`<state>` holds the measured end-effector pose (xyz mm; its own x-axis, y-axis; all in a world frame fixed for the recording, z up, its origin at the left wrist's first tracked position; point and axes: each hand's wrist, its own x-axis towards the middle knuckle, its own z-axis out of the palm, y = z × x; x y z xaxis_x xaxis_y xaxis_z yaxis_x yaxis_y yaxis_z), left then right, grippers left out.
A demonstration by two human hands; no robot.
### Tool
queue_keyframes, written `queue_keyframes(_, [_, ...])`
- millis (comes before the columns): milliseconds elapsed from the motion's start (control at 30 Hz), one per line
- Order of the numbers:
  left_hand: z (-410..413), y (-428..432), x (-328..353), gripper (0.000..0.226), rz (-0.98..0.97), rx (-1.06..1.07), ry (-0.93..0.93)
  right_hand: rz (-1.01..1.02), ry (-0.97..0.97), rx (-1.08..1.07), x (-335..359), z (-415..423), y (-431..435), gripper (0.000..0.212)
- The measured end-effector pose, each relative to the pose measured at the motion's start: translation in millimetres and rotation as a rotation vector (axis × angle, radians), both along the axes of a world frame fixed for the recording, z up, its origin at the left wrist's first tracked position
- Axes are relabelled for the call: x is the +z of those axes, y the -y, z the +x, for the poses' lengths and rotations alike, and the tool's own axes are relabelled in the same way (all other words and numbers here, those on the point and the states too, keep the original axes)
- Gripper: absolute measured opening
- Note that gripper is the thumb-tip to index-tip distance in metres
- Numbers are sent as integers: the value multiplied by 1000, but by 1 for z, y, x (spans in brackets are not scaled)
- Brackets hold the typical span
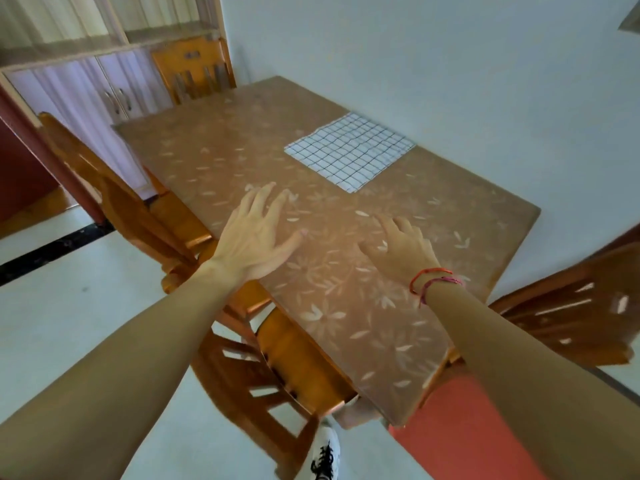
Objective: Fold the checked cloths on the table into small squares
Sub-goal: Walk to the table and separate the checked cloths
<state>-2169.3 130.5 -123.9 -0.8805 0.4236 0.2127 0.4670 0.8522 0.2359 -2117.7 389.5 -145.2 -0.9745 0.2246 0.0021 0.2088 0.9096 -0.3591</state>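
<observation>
Our fingers are spread and straight on both sides, gripping nothing: the left hand (258, 233) and the right hand (401, 249) hover over the table (214, 150), apart from each other. Ahead of the right hand, well apart from it, lies the checked cloth (349, 150), flat against the wall edge. Wooden chairs (114, 199) crowd the table's left side; a cabinet (86, 88) stands beyond.

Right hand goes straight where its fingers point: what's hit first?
The right hand would likely meet the checked cloth at its near corner, past bare table. Height unclear.
</observation>
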Motion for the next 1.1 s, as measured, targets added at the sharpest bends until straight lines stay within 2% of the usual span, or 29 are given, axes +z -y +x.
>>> queue_keyframes(200, [-70, -22, -11, 79, -18, 33, 39, -54, 37, 39, -19, -72, -19, 62])
queue_keyframes(433, [-125, -38, -25, 82, -71, 2, 22, 1, 27, 46, -26, -135, -30, 65])
queue_keyframes(867, [-181, -44, -53, 85, -122, -70, 67, 66, 52, 3, -48, -169, -37, 69])
queue_keyframes(1100, [-229, -74, -81, 89, -108, -77, 103, 77, 70, -10, -74, -203, -47, 67])
